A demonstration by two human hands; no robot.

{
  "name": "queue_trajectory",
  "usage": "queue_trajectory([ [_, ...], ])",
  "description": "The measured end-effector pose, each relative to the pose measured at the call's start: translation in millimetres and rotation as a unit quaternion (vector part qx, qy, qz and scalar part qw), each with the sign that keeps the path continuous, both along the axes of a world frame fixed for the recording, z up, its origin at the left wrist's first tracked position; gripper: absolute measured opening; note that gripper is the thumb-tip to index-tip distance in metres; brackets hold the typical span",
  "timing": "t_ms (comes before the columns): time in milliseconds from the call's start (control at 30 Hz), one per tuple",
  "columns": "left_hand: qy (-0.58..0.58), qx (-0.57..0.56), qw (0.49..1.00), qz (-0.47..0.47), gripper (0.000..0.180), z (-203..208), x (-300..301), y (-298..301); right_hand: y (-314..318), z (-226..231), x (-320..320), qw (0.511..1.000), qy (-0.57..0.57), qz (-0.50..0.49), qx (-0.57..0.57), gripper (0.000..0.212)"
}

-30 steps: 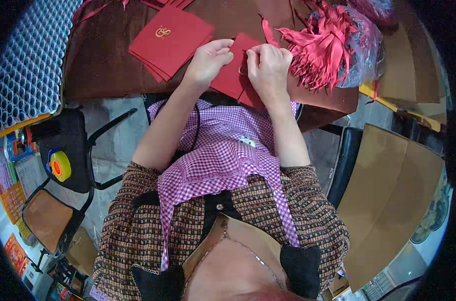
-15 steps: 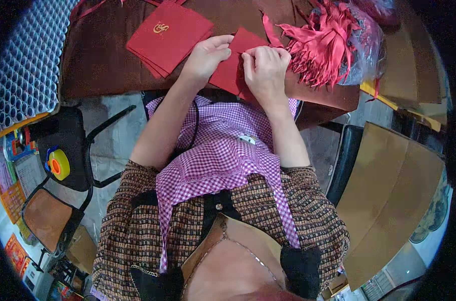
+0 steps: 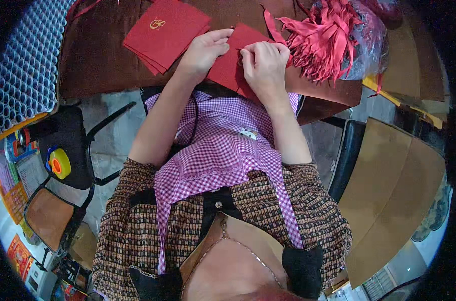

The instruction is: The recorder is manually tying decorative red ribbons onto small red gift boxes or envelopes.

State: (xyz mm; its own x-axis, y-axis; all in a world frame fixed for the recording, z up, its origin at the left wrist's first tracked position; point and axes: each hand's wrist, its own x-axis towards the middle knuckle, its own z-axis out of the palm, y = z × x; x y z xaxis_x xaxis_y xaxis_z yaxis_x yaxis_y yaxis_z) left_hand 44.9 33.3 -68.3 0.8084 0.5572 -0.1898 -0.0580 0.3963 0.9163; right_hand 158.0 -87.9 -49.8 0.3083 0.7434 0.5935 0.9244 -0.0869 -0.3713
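A flat red piece (image 3: 223,69), its material unclear, lies on the brown-covered table (image 3: 97,70) between my hands. My left hand (image 3: 204,54) is closed at its upper left edge, thumb against the fingers. On its right side my right hand (image 3: 266,65) has its fingers curled in, thumb and fingertips pressed on the red surface. What the fingertips pinch is partly hidden. Left of my hands sits a small stack of red squares (image 3: 180,37), the top one bearing a gold emblem. A bunch of red ribbons (image 3: 321,42) lies to the right of my right hand.
Clear plastic wrap (image 3: 376,42) is bunched beside the ribbons. At far left stands a panel of packed round tubes (image 3: 22,65). A black chair (image 3: 60,135) holds a yellow tape roll (image 3: 62,163). A large cardboard sheet (image 3: 388,200) leans at right.
The whole view has shifted slightly, with the table things a little higher in the picture. Both hands keep nearly the same grip and place on the red piece.
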Motion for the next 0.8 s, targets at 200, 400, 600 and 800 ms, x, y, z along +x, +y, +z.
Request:
queue_trajectory([
  [200, 0.002, -0.003, 1.000, -0.016, 0.042, -2.0, -1.6, 2.3, 0.4, 0.3, -0.3, 1.000, -0.002, 0.003, -0.001, 0.012],
  [400, 0.012, -0.006, 1.000, -0.016, 0.043, 3.5, -1.7, 0.5, -0.7, 0.8, 0.2, 1.000, 0.002, 0.002, 0.000, 0.012],
  [600, 0.037, 0.074, 0.997, -0.002, 0.041, 3.6, -2.9, 0.4, 0.7, -1.3, 1.1, 1.000, 0.007, -0.002, 0.010, 0.012],
  [800, 0.028, 0.053, 0.998, -0.009, 0.039, 2.7, -3.5, 0.7, 2.1, -0.1, 2.1, 1.000, 0.013, -0.007, 0.022, 0.012],
])
